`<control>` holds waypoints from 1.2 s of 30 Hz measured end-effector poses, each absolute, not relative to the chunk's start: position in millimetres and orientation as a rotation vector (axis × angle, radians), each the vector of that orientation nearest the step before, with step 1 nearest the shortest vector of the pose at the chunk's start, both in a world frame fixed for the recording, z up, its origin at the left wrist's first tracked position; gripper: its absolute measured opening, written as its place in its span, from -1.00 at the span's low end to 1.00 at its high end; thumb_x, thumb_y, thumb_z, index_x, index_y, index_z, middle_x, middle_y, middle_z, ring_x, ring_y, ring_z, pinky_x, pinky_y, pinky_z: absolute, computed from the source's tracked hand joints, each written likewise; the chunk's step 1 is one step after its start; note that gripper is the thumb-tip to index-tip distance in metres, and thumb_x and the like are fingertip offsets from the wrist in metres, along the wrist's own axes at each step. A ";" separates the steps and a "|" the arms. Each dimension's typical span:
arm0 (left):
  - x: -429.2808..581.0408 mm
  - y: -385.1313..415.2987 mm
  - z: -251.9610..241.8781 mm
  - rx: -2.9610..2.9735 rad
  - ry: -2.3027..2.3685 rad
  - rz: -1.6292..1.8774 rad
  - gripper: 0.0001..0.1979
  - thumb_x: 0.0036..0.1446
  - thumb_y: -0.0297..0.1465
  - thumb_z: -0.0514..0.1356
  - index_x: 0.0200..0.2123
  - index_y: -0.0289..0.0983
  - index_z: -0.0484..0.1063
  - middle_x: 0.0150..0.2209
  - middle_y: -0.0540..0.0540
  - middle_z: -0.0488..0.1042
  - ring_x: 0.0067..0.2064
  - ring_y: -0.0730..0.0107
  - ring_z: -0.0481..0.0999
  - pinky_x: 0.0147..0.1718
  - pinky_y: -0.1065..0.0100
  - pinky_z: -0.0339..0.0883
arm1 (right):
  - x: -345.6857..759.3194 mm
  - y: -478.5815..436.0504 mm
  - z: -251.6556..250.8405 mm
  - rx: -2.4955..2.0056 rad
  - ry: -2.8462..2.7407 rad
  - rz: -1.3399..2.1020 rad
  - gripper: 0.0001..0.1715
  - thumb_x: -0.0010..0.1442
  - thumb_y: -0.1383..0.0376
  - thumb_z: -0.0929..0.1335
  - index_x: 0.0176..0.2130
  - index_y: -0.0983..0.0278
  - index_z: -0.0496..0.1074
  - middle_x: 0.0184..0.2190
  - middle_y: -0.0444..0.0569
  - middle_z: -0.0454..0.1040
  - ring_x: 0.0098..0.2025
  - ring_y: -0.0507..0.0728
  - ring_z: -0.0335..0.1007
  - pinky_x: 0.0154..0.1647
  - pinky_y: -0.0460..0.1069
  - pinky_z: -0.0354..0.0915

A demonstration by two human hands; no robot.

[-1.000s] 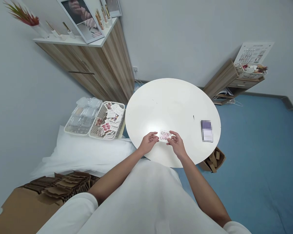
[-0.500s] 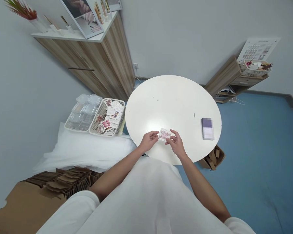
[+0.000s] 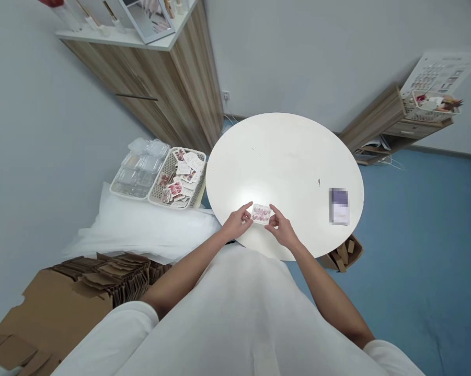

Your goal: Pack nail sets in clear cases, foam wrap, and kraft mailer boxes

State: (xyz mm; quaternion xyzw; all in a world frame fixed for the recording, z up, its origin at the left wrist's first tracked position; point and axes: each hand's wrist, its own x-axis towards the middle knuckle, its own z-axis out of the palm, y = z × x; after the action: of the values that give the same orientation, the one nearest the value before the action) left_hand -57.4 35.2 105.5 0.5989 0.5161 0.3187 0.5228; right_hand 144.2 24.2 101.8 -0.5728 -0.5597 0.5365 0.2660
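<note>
Head view, looking down: a small white pack (image 3: 261, 214) with two rows of pink oval pieces is between the person's two hands, over the near edge of a round white table (image 3: 282, 156). At its left edge is the left hand (image 3: 236, 223), thumb and forefinger parted at two corners, holding that side by the fingertips. The right hand (image 3: 283, 230) has the opposite edge in the same way, thumb below and forefinger above, with the other fingers curled in. Whether the pack rests on the tabletop or is raised just above it, I cannot tell. Near the table's right rim lies a blurred purple and white item (image 3: 339, 207). Left of the table, a lattice basket (image 3: 198, 184) holds printed cards (image 3: 175, 188), beside a pile of clear plastic boxes (image 3: 141, 167)
</note>
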 end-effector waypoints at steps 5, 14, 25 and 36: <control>-71.6 40.1 99.9 1.501 1.248 0.717 -0.25 -0.17 -0.42 0.25 0.14 -0.11 0.09 -0.38 0.05 0.38 -0.44 0.50 0.39 -0.31 0.40 0.25 | 132.9 31.6 95.4 -1.532 -1.601 1.458 -0.16 -0.03 0.30 0.33 0.19 0.06 -0.02 -0.43 -0.18 0.31 -0.38 0.05 0.26 -0.20 0.07 0.25; -108.5 50.0 65.9 1.611 1.376 0.701 -0.40 -0.14 -0.47 0.22 0.05 -0.18 0.24 -0.34 -0.02 0.38 -0.43 0.44 0.37 -0.37 0.39 0.27 | 91.9 52.6 71.6 -1.612 -1.915 1.342 -0.18 0.00 0.28 0.32 0.20 0.12 -0.04 -0.33 -0.10 0.31 -0.40 0.06 0.22 -0.29 0.04 0.25; -152.0 78.1 20.2 1.645 1.580 0.384 -0.47 -0.02 -0.57 0.07 0.07 -0.27 0.14 -0.18 -0.12 0.27 -0.24 0.35 0.37 -0.21 0.31 0.29 | 26.2 88.4 22.2 -1.713 -2.263 1.108 -0.29 0.09 0.34 0.26 0.18 0.24 -0.05 -0.22 0.03 0.27 -0.25 0.13 0.26 -0.29 0.01 0.27; -166.9 103.2 4.0 1.829 1.726 0.251 -0.46 -0.01 -0.55 0.07 0.09 -0.33 0.10 -0.17 -0.18 0.30 -0.11 0.20 0.33 -0.17 0.27 0.25 | -9.9 109.1 4.9 -1.842 -2.350 0.869 -0.25 0.08 0.44 0.20 0.22 0.34 -0.17 -0.19 0.13 0.28 -0.19 0.20 0.22 -0.32 0.03 0.25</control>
State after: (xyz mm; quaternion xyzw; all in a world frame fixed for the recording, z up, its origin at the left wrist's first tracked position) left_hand -166.9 103.2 4.0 0.6898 0.6510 0.0947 0.3024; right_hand -9.9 109.1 4.9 -0.5923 -0.7555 0.2795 0.0159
